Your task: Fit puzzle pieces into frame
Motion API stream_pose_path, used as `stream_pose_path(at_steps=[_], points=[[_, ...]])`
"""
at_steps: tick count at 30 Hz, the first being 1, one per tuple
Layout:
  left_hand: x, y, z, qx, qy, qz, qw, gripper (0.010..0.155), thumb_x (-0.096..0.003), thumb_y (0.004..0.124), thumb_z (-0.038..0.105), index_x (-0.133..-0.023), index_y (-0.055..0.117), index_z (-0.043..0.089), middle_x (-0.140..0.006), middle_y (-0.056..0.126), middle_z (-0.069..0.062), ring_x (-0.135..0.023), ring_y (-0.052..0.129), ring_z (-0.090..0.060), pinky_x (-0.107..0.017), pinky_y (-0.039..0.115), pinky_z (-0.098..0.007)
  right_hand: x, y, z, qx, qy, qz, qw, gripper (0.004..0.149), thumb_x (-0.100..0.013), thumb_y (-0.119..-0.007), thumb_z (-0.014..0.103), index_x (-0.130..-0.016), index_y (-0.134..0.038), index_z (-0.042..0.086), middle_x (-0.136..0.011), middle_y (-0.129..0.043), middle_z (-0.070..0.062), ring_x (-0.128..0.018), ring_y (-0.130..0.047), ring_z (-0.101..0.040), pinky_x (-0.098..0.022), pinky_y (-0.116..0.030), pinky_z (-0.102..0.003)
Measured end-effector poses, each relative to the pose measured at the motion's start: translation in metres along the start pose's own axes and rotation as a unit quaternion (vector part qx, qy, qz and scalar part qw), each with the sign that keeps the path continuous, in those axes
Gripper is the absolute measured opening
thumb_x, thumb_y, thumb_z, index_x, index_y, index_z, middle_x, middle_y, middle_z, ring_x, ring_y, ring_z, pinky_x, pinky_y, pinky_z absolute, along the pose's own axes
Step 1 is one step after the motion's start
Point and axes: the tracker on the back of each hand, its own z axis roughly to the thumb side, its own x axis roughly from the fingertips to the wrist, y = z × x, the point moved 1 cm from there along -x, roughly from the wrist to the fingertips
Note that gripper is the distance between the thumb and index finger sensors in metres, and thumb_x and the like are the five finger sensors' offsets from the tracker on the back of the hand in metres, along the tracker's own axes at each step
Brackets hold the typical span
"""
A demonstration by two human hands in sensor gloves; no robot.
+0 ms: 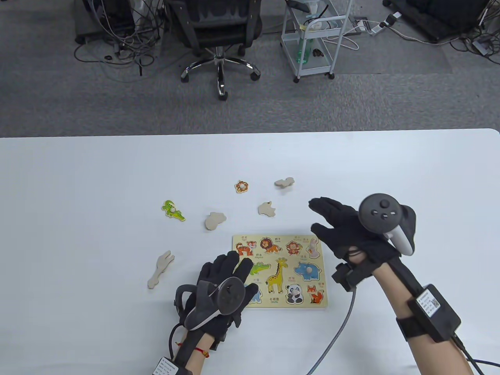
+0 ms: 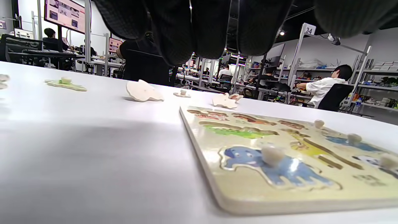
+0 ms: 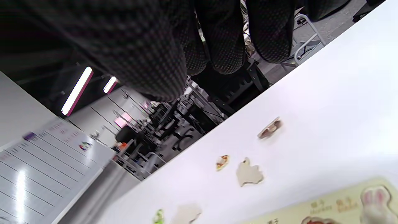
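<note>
Left hand (image 1: 224, 281): black knit sensor glove, fingers fully covered. A dark grey tracker (image 1: 218, 302) with a round, button-bearing face and a pale grey handle is strapped to its back. A red cord bracelet (image 1: 202, 351) sits at the wrist, beside a black cable — below it, a labelled module (image 1: 166, 367) at the frame's edge.

Right hand (image 1: 343, 234): matching black glove, weave visible at close range. Its tracker (image 1: 384, 220) shows a round dark face with buttons and a white handle. A small black unit (image 1: 345, 275) at the wrist feeds a grey braided cable (image 1: 336, 336). A black box (image 1: 435, 310) with a white label is strapped to the forearm — a black lead exits it.
</note>
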Motion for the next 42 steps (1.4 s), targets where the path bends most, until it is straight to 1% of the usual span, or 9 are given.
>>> stream_pose_path(at_steps=[4,10,18,21,31,35,36,38,42], points=[[-0.001,0.003,-0.001,-0.011,-0.008,-0.005,1.000,0.067,-0.0436,0.066,0.068,-0.105,0.066,0.041,-0.118,0.067,0.001,-0.109,0.073,-0.031,-0.077,0.059,-0.054,-0.047,-0.014,0.003,0.082,-0.037,0.018,0.996,0.060,-0.043,-0.096,0.033,-0.098,-0.077,0.016,-0.107,-0.075,-0.018,-0.095,-0.070,-0.054,-0.069,-0.051,-0.074],[-0.002,0.004,-0.003,-0.037,-0.029,-0.008,0.999,0.067,-0.0444,0.066,0.066,-0.105,0.067,0.039,-0.117,0.069,0.000,-0.107,0.076,-0.032,-0.077,0.060,-0.055,-0.110,-0.036,-0.006,0.141,-0.092,0.040,0.985,0.059,-0.043,-0.097,0.030,-0.097,-0.077,0.022,-0.109,-0.074,-0.011,-0.098,-0.069,-0.052,-0.070,-0.052,-0.073],[-0.003,0.003,-0.005,-0.068,-0.044,-0.003,0.997,0.066,-0.0446,0.067,0.065,-0.105,0.068,0.038,-0.117,0.068,-0.001,-0.107,0.076,-0.033,-0.076,0.060,-0.055,-0.168,-0.075,-0.018,0.250,-0.105,0.062,0.961,0.057,-0.042,-0.097,0.025,-0.095,-0.077,0.032,-0.111,-0.073,-0.002,-0.101,-0.068,-0.046,-0.072,-0.054,-0.071],[-0.002,0.000,-0.003,-0.107,-0.049,0.009,0.993,0.066,-0.0446,0.067,0.066,-0.105,0.068,0.039,-0.118,0.067,-0.001,-0.107,0.076,-0.032,-0.077,0.060,-0.055,-0.180,-0.089,-0.025,0.276,-0.104,0.067,0.953,0.056,-0.042,-0.097,0.024,-0.094,-0.077,0.034,-0.111,-0.072,0.000,-0.102,-0.070,-0.043,-0.072,-0.057,-0.069],[-0.001,-0.002,-0.006,-0.099,-0.053,0.012,0.994,0.066,-0.0444,0.067,0.065,-0.105,0.069,0.039,-0.118,0.067,-0.001,-0.107,0.076,-0.032,-0.077,0.059,-0.055,-0.197,-0.109,-0.035,0.323,-0.103,0.063,0.939,0.055,-0.041,-0.098,0.028,-0.092,-0.080,0.033,-0.106,-0.079,-0.003,-0.096,-0.083,-0.035,-0.070,-0.067,-0.063],[-0.001,-0.002,-0.007,-0.098,-0.056,0.009,0.994,0.066,-0.0445,0.068,0.065,-0.105,0.069,0.039,-0.118,0.067,-0.001,-0.106,0.076,-0.032,-0.077,0.059,-0.055,-0.197,-0.113,-0.034,0.330,-0.088,0.024,0.940,0.045,-0.041,-0.097,0.028,-0.086,-0.088,0.026,-0.097,-0.090,-0.008,-0.084,-0.096,-0.033,-0.067,-0.075,-0.058],[-0.001,-0.002,-0.007,-0.100,-0.056,0.007,0.993,0.065,-0.0447,0.068,0.065,-0.105,0.069,0.039,-0.118,0.067,-0.001,-0.107,0.076,-0.032,-0.077,0.059,-0.055,-0.197,-0.112,-0.032,0.350,-0.073,0.005,0.934,0.042,-0.041,-0.097,0.028,-0.083,-0.092,0.024,-0.091,-0.096,-0.009,-0.078,-0.102,-0.033,-0.066,-0.079,-0.055],[0.000,-0.003,-0.008,-0.105,-0.056,0.009,0.993,0.065,-0.0447,0.068,0.065,-0.104,0.069,0.038,-0.118,0.067,-0.001,-0.106,0.077,-0.032,-0.077,0.059,-0.055,-0.197,-0.111,-0.032,0.378,-0.068,0.014,0.923,0.042,-0.041,-0.096,0.029,-0.082,-0.091,0.024,-0.090,-0.097,-0.009,-0.075,-0.105,-0.031,-0.064,-0.083,-0.051],[-0.001,-0.003,-0.008,-0.101,-0.054,0.008,0.993,0.065,-0.0447,0.068,0.065,-0.104,0.070,0.038,-0.117,0.068,-0.001,-0.106,0.077,-0.032,-0.077,0.059,-0.055,-0.190,-0.101,-0.034,0.335,-0.066,0.020,0.940,0.042,-0.042,-0.095,0.024,-0.083,-0.091,0.020,-0.087,-0.098,-0.013,-0.071,-0.108,-0.031,-0.060,-0.087,-0.051]])
